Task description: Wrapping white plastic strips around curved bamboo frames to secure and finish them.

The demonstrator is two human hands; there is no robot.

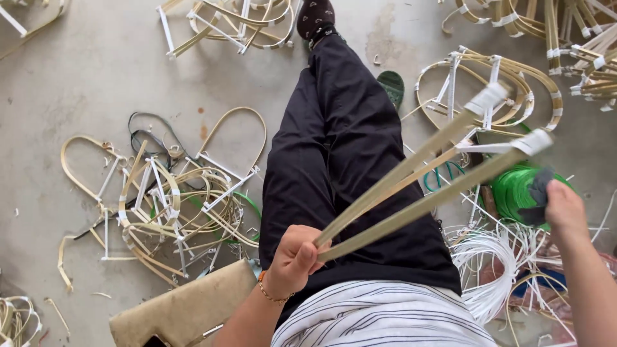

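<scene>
The left hand is fisted around two bamboo strips; the right hand grips a green spool.

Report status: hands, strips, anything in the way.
Left hand shut on bamboo strips. Right hand on green spool. Leg under strips; nothing blocking.

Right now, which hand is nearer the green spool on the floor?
The right hand. It rests against the green spool, touching a dark piece at its edge. The left hand is well off to the spool's left, gripping the bamboo strips over the lap.
</scene>
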